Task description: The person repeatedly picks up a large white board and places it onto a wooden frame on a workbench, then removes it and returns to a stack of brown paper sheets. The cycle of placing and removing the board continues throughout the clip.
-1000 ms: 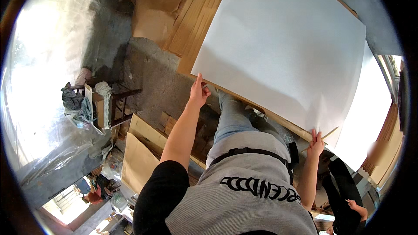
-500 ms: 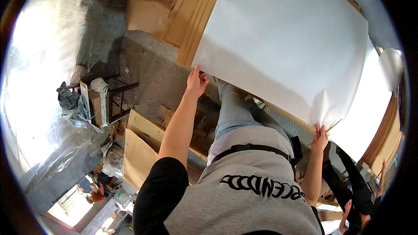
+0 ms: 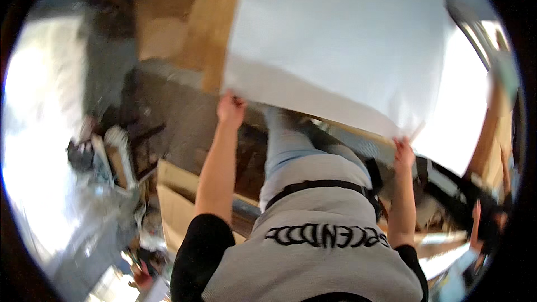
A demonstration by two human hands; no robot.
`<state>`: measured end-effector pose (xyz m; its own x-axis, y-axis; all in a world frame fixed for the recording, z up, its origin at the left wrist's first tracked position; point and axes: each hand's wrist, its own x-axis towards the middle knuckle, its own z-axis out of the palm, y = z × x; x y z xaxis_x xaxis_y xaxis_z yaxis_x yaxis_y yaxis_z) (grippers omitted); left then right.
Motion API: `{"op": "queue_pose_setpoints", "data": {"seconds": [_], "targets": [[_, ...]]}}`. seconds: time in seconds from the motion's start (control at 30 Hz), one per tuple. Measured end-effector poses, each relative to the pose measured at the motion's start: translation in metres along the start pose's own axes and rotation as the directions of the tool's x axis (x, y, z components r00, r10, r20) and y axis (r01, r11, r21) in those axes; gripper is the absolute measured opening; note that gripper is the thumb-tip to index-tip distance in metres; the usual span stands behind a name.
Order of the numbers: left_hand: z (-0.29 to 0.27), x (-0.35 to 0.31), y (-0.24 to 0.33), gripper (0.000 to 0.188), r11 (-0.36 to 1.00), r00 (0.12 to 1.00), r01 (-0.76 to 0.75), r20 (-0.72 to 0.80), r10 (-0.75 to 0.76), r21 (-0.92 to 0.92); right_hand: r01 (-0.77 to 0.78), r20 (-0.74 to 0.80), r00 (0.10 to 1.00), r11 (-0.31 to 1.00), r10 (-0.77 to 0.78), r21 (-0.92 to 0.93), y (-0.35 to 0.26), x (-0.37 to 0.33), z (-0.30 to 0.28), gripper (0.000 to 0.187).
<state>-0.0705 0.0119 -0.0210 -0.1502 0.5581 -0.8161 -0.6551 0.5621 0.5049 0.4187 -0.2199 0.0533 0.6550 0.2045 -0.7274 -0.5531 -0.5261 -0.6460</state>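
The person's left hand and right hand clasp the near edge of a large, white, rectangular paper sheet.

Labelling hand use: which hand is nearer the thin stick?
Right. The right hand is at the thin stick, which juts beyond it; the left hand is farther, at the near-left corner of the white sheet.
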Motion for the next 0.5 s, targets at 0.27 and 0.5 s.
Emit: {"op": "queue_pose_setpoints", "data": {"seconds": [0.27, 0.5], "targets": [[0.013, -0.019, 0.009, 0.016, 0.993, 0.995, -0.1, 0.035, 0.098, 0.054, -0.096, -0.04, 0.995, 0.992, 0.093, -0.078, 0.022, -0.008, 0.024, 0.027], [0.016, -0.022, 0.013, 0.018, 0.989, 0.993, -0.118, 0.037, 0.115, 0.087, -0.136, 0.0, 0.991, 0.991, 0.136, -0.005, 0.019, -0.01, 0.037, 0.021]]}}
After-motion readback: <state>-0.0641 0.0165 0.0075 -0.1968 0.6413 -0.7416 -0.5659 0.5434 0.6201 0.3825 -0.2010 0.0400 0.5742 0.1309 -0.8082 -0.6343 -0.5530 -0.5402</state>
